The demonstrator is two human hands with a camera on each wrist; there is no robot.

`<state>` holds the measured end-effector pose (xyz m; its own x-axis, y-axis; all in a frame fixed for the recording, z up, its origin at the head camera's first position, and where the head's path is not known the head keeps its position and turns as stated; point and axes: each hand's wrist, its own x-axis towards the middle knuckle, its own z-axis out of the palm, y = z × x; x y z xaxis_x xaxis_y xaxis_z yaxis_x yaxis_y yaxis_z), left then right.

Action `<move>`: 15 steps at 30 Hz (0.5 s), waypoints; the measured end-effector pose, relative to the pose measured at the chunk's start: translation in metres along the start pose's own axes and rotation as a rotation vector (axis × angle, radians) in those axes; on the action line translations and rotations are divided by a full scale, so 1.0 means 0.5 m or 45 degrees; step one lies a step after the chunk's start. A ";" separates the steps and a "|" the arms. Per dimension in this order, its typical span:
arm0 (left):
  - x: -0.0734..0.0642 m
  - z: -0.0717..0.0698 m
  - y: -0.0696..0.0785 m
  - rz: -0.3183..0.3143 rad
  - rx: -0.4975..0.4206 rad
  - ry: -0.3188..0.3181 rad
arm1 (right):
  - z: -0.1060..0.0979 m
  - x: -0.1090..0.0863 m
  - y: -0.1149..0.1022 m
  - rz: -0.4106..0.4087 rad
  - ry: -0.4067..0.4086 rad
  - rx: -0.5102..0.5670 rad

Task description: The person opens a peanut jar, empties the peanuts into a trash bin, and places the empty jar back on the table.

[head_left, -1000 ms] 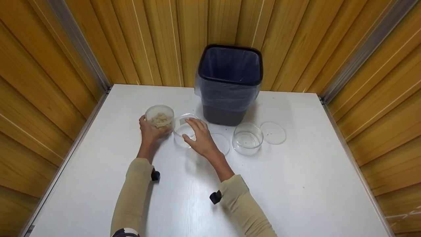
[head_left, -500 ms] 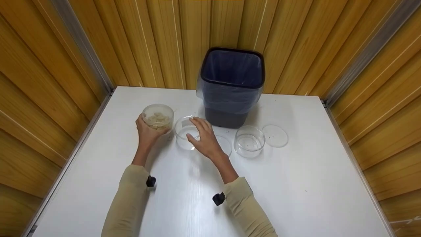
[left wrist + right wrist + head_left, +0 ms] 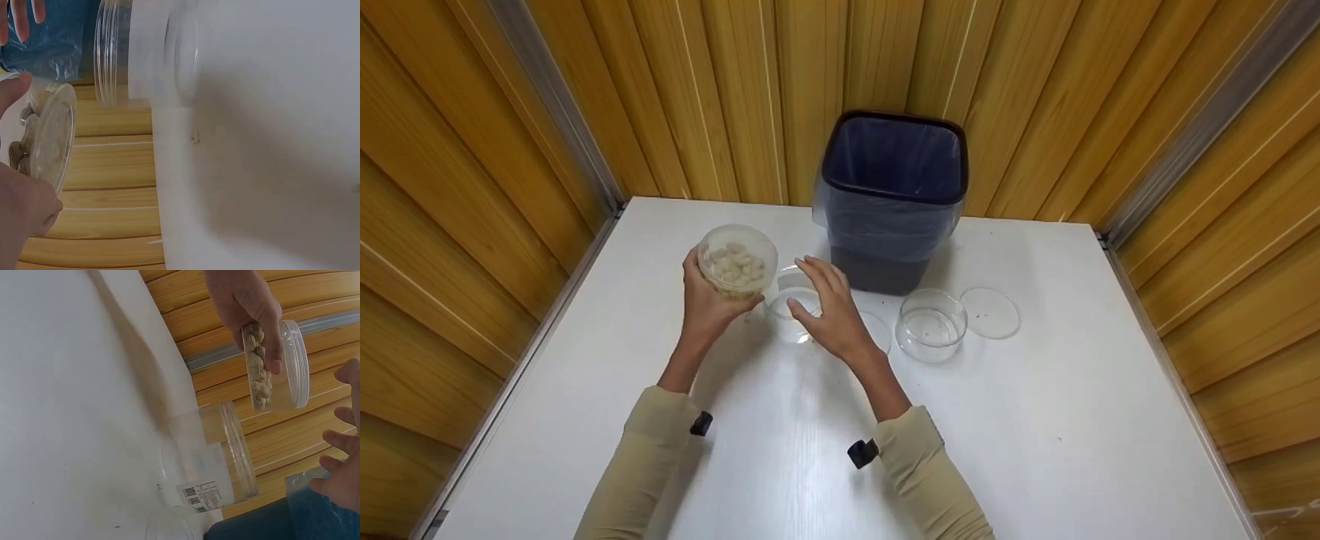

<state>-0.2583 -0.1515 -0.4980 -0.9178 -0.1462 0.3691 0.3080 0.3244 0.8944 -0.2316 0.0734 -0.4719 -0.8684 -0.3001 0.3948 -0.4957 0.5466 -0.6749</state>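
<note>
My left hand (image 3: pixel 709 307) grips a clear plastic jar (image 3: pixel 737 262), raised above the table's left side. Pale tan lumpy pieces (image 3: pixel 257 371), peanut-like in shape, lie inside it; whether a lid covers it I cannot tell. To the right, my right hand (image 3: pixel 834 315) hovers with its fingers spread and nothing held. Partly behind that hand stands another clear jar (image 3: pixel 789 309) on the table, with a printed label (image 3: pixel 205 495) in the right wrist view. The left wrist view shows my left thumb against the held jar (image 3: pixel 53 138).
A dark bin (image 3: pixel 877 259) with a plastic liner stands at the back. Another clear jar (image 3: pixel 931 330) is right of my right hand, beside a flat clear disc (image 3: pixel 990 313). A second disc (image 3: pixel 877 330) is partly hidden by my right wrist. Small crumbs dot the white table (image 3: pixel 1035 390).
My left hand has lifted the jar of tan pieces and brought it rightward, nearer the labelled jar. My right hand, fingers spread throughout, has shifted slightly right in the view.
</note>
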 end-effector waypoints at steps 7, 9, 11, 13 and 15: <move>-0.037 0.035 0.049 0.396 0.198 -0.021 | -0.020 0.008 -0.043 -0.021 0.034 0.058; -0.045 0.046 0.057 0.495 0.287 -0.001 | -0.025 0.008 -0.052 -0.010 0.040 0.058; -0.053 0.054 0.064 0.564 0.350 0.018 | -0.029 0.006 -0.059 0.005 0.028 0.049; -0.064 0.060 0.068 0.619 0.396 0.026 | -0.032 0.002 -0.064 0.024 -0.002 0.048; -0.075 0.064 0.071 0.663 0.439 0.010 | -0.034 -0.003 -0.069 0.045 -0.038 0.050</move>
<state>-0.2211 -0.1045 -0.4880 -0.6666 0.1064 0.7378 0.6149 0.6380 0.4635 -0.2131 0.0685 -0.4385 -0.8850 -0.3048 0.3519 -0.4644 0.5260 -0.7125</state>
